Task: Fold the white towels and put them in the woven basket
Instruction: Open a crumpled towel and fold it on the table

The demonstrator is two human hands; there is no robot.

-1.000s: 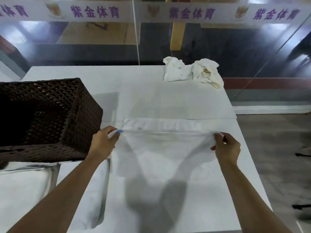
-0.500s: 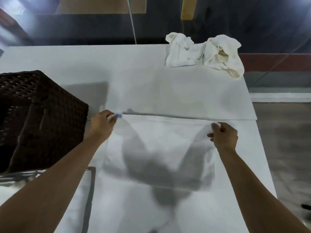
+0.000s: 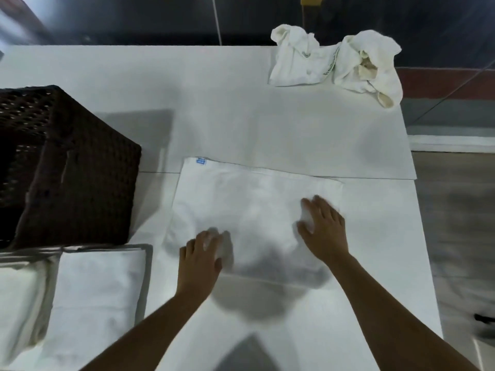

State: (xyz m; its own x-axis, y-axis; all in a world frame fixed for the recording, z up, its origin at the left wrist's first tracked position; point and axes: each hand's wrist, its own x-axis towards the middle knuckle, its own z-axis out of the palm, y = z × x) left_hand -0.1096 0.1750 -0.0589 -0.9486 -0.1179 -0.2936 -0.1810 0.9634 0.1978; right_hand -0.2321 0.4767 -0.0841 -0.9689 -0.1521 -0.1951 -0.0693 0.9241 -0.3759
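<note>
Our left hand (image 3: 202, 253) and right hand (image 3: 322, 226) lie flat, fingers apart, on the white towel (image 3: 254, 210). Pushing unevenly could bunch it up.

White flat towel (image 3: 257, 210) with small blue tag (image 3: 201, 161) at its far left corner. Dark brown woven basket (image 3: 80, 178). White worktop (image 3: 227, 108). Crumpled towels (image 3: 334, 62) white, cream-yellowed in places, thin green stripe along one edge. Folded white towel (image 3: 96, 285).
</note>
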